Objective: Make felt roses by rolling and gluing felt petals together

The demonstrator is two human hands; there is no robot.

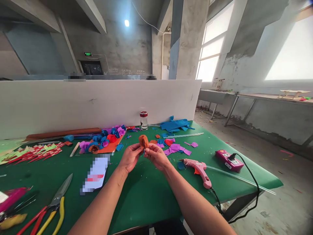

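Above the middle of the green table, an orange-brown paper flower (143, 141) is pinched at its base between both hands. My left hand (130, 157) grips it from the left with thumb and fingertips. From the right, my right hand (157, 156) closes on the same base; the fingertips nearly meet, and what lies between them is partly hidden. Purple paper pieces (174, 148) are scattered just right of the hands. Finished-looking blue, red and purple paper flowers (105, 138) lie in a pile to the left.
A pink glue gun (199, 168) lies right, its cord near a magenta power strip (229, 160). Left are a phone (96, 173), scissors (60, 192) and colour-handled pliers (39, 222). A red-lidded jar (144, 120) and blue paper (177, 124) stand near the white partition (97, 101).
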